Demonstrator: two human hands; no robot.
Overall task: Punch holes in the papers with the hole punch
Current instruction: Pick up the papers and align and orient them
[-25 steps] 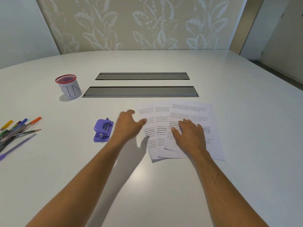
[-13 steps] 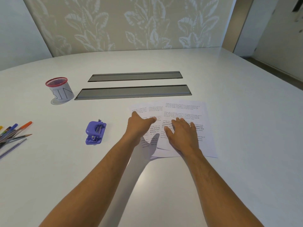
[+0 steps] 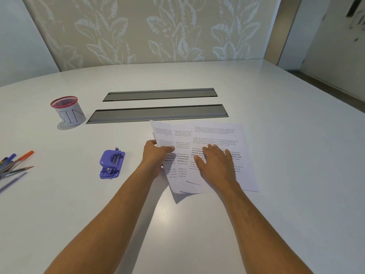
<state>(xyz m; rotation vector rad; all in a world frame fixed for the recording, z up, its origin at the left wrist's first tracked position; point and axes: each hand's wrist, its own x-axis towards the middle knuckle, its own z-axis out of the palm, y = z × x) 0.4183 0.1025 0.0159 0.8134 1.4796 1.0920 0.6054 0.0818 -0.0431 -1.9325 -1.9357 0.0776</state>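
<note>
Three printed papers [image 3: 217, 135] lie fanned and overlapping on the white table [image 3: 286, 214], just in front of me. My left hand [image 3: 156, 157] pinches the left edge of the leftmost sheet [image 3: 164, 133], thumb on top, and that sheet is lifted off the table with a shadow under it. My right hand [image 3: 215, 165] lies flat with spread fingers on the other sheets. A purple hole punch [image 3: 111, 164] sits on the table to the left of my left hand, untouched.
A small cup [image 3: 68, 111] with a red mesh rim and "BIN" written on it stands at the back left. Several pens and pencils [image 3: 15, 165] lie at the left edge. Two grey recessed cable slots [image 3: 158, 113] run across the table behind the papers.
My left hand moved right from near the hole punch to the papers, took hold of the leftmost sheet's edge and raised it. My right hand stayed flat on the sheets.
</note>
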